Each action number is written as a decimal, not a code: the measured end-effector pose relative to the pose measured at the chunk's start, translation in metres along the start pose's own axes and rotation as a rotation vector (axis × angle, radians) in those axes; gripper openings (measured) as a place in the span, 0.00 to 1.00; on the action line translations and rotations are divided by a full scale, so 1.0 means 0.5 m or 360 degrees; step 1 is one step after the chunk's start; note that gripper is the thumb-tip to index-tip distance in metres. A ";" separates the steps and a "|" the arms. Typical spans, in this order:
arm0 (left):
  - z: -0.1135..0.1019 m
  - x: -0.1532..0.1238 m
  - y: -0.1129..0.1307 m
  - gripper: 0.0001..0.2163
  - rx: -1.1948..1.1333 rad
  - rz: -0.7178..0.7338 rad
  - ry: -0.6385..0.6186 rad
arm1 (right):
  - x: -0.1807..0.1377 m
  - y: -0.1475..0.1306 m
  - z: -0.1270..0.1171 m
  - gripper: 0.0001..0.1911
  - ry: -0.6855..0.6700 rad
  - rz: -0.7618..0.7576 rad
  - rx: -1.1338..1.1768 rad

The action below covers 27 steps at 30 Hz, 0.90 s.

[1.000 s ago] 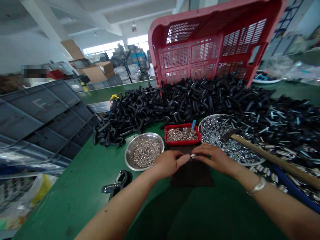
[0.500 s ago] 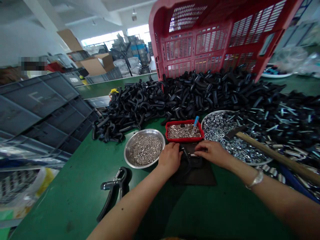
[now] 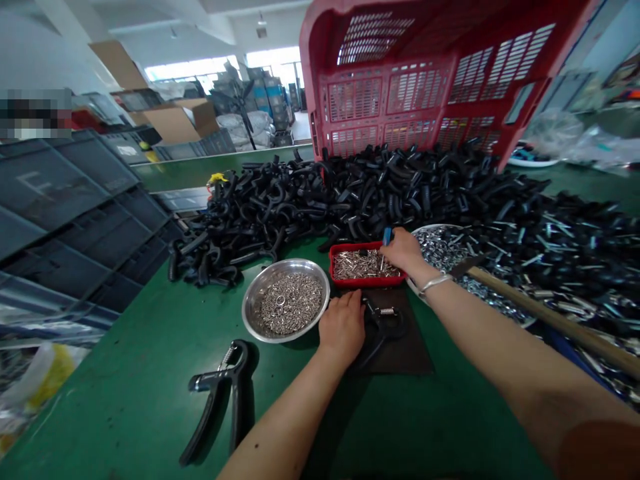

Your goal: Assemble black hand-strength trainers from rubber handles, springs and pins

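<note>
Grey crates are stacked at far left, beside the green tabletop where I work. Next, a black spring hand grip lies on its own, its two handles spread toward me. Right of it is a steel bowl of tiny metal pieces. My left hand comes next, its fingers bent over the left end of a second black grip; I cannot tell how tightly they close. That grip lies on a dark mat, its coil spring showing. Just beyond the mat is a red tray of metal pins. Over the tray's right end, my right hand pinches a blue-handled tool, its shaft down among the pins. Further right, a wooden-handled hammer lies across a round tray of shiny metal parts. At far right, black parts are heaped.
</note>
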<state>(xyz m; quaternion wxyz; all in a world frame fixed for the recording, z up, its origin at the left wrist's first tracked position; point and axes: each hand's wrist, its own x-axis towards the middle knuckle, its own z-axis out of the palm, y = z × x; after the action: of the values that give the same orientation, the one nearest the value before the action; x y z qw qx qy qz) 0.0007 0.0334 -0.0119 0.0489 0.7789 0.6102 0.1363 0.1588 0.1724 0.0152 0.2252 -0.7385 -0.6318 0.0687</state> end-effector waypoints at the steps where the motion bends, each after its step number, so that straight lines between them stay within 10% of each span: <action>1: -0.001 0.000 -0.001 0.17 0.0000 0.0004 0.0000 | -0.006 0.006 -0.006 0.20 0.0022 -0.0005 0.0041; 9: 0.001 0.002 -0.008 0.17 -0.0050 0.0039 0.0006 | -0.190 0.028 -0.032 0.17 0.0027 -0.0146 0.1506; 15: 0.003 -0.001 -0.007 0.17 -0.0048 0.0005 0.0013 | -0.264 0.063 -0.010 0.13 -0.0199 -0.0320 0.1102; 27: 0.001 0.002 -0.006 0.17 -0.0102 -0.0018 -0.0017 | -0.290 0.053 0.006 0.12 -0.0227 -0.0154 0.1538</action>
<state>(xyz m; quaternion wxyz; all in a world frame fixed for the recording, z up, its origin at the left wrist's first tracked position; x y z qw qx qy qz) -0.0019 0.0349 -0.0130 0.0779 0.7742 0.6096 0.1515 0.1538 0.0309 -0.0249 0.5011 -0.5128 -0.5752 0.3939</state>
